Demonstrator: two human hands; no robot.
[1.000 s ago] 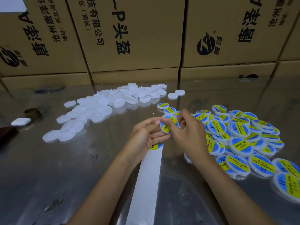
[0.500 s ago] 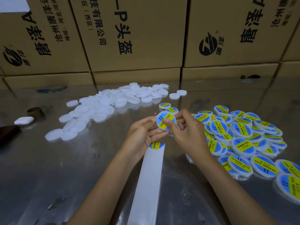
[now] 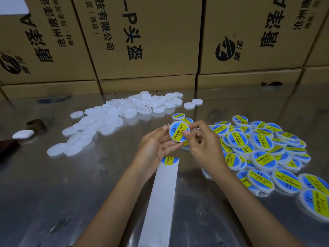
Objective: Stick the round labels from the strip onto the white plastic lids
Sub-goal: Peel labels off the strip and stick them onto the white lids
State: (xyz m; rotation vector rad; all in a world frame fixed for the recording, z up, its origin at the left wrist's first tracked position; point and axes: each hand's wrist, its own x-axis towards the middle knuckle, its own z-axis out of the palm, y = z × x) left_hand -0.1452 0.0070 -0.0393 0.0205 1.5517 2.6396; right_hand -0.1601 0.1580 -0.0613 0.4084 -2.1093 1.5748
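- You hold one labelled lid [image 3: 179, 131] above the table, between both hands, with its blue and yellow label turned up toward you.
- Your left hand [image 3: 156, 145] supports the lid from the left side; its fingers are curled under and around the edge.
- Your right hand [image 3: 204, 145] pinches the lid at its right edge; the thumb [image 3: 187, 133] presses on the label and the other fingers are bent together behind.
- The label strip [image 3: 162, 196] lies on the table under your left wrist, and one round label [image 3: 170, 160] sits at its far end.
- The labelled lids [image 3: 263, 154] lie in a pile to the right, just beside your right hand.
- The plain white lids [image 3: 110, 120] are spread to the left and further back, well apart from your hands.
- Cardboard boxes [image 3: 142, 38] stand behind the shiny table [image 3: 53, 193].
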